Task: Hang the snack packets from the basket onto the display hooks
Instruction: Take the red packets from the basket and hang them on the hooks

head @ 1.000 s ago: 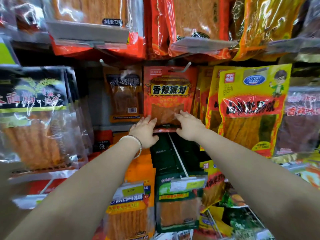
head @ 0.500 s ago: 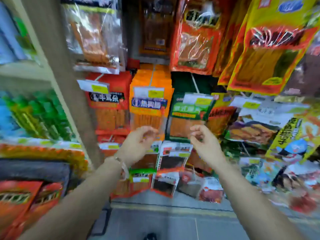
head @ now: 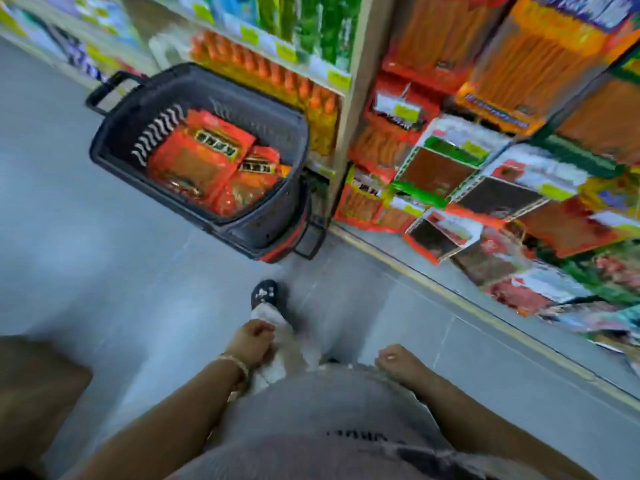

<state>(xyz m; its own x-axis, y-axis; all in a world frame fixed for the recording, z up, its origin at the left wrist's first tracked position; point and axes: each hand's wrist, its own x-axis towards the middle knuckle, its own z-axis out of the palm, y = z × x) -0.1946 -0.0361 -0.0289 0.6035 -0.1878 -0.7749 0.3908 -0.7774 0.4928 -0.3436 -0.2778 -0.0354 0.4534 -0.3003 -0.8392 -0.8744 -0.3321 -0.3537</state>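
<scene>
A dark plastic basket stands on the floor ahead and to the left, against the shelving. Several red-orange snack packets lie piled inside it. My left hand, with a bracelet at the wrist, hangs low near my body, fingers loosely curled and holding nothing. My right hand is also down by my waist, loosely curled and holding nothing. Both hands are well short of the basket. Display hooks with hanging packets fill the rack on the right.
A beige shelf post rises between the basket and the hanging rack. My shoe points toward the basket on the grey tiled floor. A yellow strip runs along the rack's base. A brown shape sits at lower left.
My hands left the red packet hanging on the hook and dropped to my waist. My view swung down and left from the rack to the basket on the floor.
</scene>
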